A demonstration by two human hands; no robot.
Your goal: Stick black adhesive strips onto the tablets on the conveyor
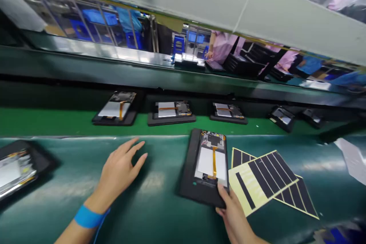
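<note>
My right hand [235,213] grips the lower right corner of a black tray holding an opened tablet [212,160], with the thumb on top. A white battery, an orange ribbon cable and a circuit board show in the tablet. My left hand [121,166] hovers over the green bench, fingers apart and holding nothing; a blue wrist strap [90,216] circles that wrist. To the right of the held tablet lie overlapping sheets of black adhesive strips [264,179] on pale yellow backing. Another opened tablet [15,169] on a black tray is cut off by the left edge.
On the green conveyor belt [68,122] beyond the bench, several opened tablets [173,110] sit on black trays. A white piece [353,162] is at the right edge. A pale beam [194,0] crosses above. Behind it, people in pink [223,47] and blue clothing are partly visible.
</note>
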